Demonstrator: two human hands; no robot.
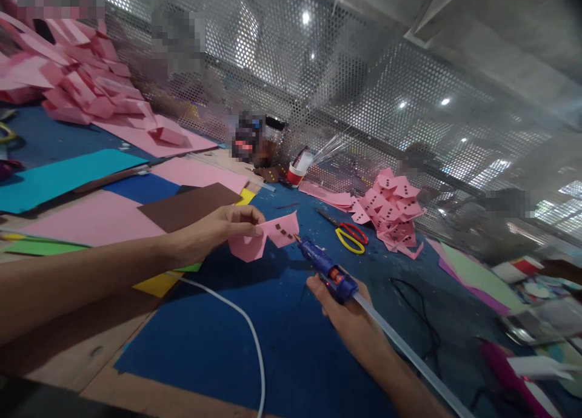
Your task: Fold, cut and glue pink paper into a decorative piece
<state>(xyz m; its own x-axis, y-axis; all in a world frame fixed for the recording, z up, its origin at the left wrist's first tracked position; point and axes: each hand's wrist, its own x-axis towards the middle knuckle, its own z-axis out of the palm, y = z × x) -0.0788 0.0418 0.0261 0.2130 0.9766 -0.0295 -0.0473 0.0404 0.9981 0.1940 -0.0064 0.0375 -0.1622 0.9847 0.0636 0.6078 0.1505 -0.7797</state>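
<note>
My left hand (231, 227) pinches a folded pink paper piece (249, 248) that bears small dark brown squares. My right hand (348, 315) is wrapped round a blue glue gun (325, 269), its nozzle pointing up and left. The nozzle tip is right at the paper's right edge, by the brown squares; whether they touch I cannot tell. A long clear glue stick (404, 348) sticks out of the gun's back and runs along my right forearm. Scissors (351, 236) with red and yellow handles lie just beyond the gun.
Pink pieces with brown squares (391, 209) are heaped at the back right. Plain pink strips (91, 81) pile at the far left. Coloured sheets (191, 205) lie left of centre. A white cable (248, 318) crosses the blue mat (204, 351). A red and white cup (296, 174) stands by the mesh.
</note>
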